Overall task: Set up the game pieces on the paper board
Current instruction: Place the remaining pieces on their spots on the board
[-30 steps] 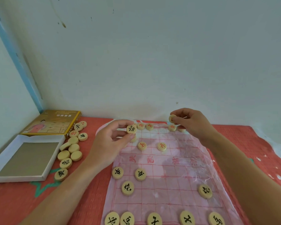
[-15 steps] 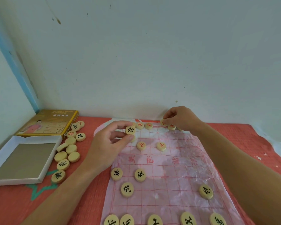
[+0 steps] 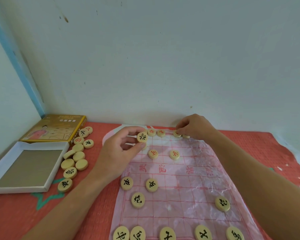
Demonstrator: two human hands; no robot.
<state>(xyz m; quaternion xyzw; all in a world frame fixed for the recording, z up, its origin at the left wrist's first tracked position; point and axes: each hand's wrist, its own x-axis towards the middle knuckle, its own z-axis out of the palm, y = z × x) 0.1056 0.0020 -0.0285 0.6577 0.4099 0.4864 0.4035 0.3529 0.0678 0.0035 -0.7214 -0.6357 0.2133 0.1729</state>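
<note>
1. At the far left you see an open white box tray (image 3: 24, 168) lying flat on the red surface (image 3: 16, 213). Its yellow lid (image 3: 55, 129) lies just behind it, by the wall.
2. Next to the tray sits a loose bunch of round pieces (image 3: 76, 156). Some show black marks, some show red marks, and some lie blank side up. None of these touch the board.
3. Your left hand (image 3: 116, 158) is closed on one black-marked piece (image 3: 142, 137). Your thumb and fingers pinch it and hold it up over the far left corner of the board. There may be one more piece tucked under it, but you cannot tell for sure.
4. The paper board (image 3: 189, 187) lies flat in the middle, with a crinkly clear cover over it. It has red lines and red writing across its middle.
5. On the far row, red-marked pieces (image 3: 156, 132) sit side by side. Two more red pieces (image 3: 164, 154) sit a bit nearer to you.
6. On your side, black-marked pieces (image 3: 139, 190) sit on the left part, one black piece (image 3: 222, 203) sits on the right part, and a row of black pieces (image 3: 178, 233) lines the near edge.
7. Your right hand (image 3: 196, 127) reaches to the far edge of the board. Its fingertips are pinched on a red-marked piece (image 3: 176, 133) that rests in the far row.
</note>
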